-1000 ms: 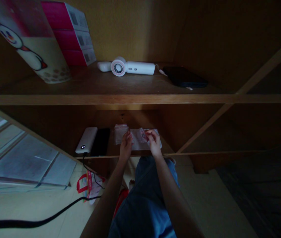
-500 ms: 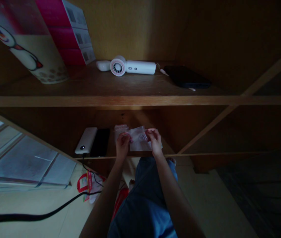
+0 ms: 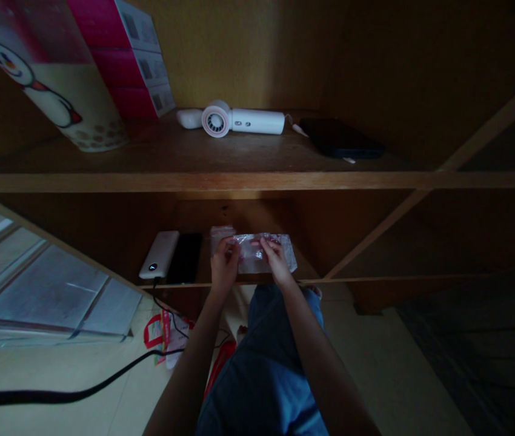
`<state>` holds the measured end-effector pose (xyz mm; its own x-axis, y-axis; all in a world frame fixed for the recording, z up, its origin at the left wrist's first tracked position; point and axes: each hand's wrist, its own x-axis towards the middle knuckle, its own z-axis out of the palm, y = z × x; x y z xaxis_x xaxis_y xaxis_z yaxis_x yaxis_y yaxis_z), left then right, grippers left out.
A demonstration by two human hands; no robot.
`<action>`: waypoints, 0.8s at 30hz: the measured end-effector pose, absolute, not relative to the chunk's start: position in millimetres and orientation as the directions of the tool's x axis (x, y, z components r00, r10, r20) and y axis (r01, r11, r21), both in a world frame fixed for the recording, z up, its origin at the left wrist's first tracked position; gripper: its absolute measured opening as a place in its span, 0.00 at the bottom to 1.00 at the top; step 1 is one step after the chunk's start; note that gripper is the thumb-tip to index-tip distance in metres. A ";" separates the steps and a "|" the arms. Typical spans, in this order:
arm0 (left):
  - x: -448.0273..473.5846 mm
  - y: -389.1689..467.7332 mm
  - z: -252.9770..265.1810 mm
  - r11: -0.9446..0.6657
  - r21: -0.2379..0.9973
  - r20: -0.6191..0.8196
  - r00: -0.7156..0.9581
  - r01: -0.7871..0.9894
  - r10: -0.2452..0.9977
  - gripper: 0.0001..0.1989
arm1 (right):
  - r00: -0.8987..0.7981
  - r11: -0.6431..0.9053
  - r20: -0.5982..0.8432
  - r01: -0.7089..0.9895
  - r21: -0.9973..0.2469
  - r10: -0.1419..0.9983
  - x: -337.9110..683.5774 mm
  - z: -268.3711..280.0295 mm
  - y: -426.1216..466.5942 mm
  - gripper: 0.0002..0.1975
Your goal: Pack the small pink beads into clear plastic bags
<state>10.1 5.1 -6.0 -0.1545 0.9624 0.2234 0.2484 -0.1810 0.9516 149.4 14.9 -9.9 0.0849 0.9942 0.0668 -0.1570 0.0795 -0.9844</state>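
Low in the middle of the frame, both hands work at a clear plastic bag (image 3: 264,253) that lies on the lower shelf (image 3: 312,280) of a wooden unit. The left hand (image 3: 223,265) has its fingers curled over the bag's left end, pinching it; the right hand (image 3: 275,261) presses fingers and thumb on the bag near its middle. How tight each grip is cannot be told in this dim light. Something pinkish shows inside the bag, too blurred to name.

Judging by how things lie, the bag rests flat on the shelf with both hands on it, so the handling looks mid-way: the bag is neither lifted clear nor let go.

Just left of the bag lie a black phone (image 3: 185,257) and a white power bank (image 3: 159,254) with a cable (image 3: 103,381) running to the floor. On the upper shelf (image 3: 257,180) sit a white handheld fan (image 3: 242,120), a dark phone (image 3: 339,139) and pink boxes (image 3: 125,54).
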 end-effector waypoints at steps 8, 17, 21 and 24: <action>23.6 -4.5 3.7 -0.295 0.955 0.296 -0.117 0.033 0.948 0.20 | -0.003 -0.170 -0.205 -0.574 -0.801 0.979 150.1 -13.8 18.8 0.22; 26.0 -17.0 8.8 -0.351 0.927 0.354 -0.003 0.132 0.935 0.19 | -0.145 -0.228 -0.183 -0.759 -0.610 0.972 156.8 -15.2 22.8 0.18; 26.7 -18.9 15.1 -0.358 0.894 0.363 0.032 0.269 0.931 0.17 | -0.174 -0.248 -0.180 -0.769 -0.590 0.968 157.6 -17.9 24.5 0.17; 26.9 -18.4 16.1 -0.372 0.872 0.382 0.034 0.316 0.924 0.16 | -0.207 -0.264 -0.163 -0.778 -0.570 0.965 158.5 -20.1 25.8 0.16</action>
<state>26.9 -18.4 16.1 0.0338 0.9236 0.3820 0.3163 -0.3724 0.8725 158.5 25.8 -20.1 -0.2073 0.9645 -0.1634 -0.7784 -0.2638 -0.5697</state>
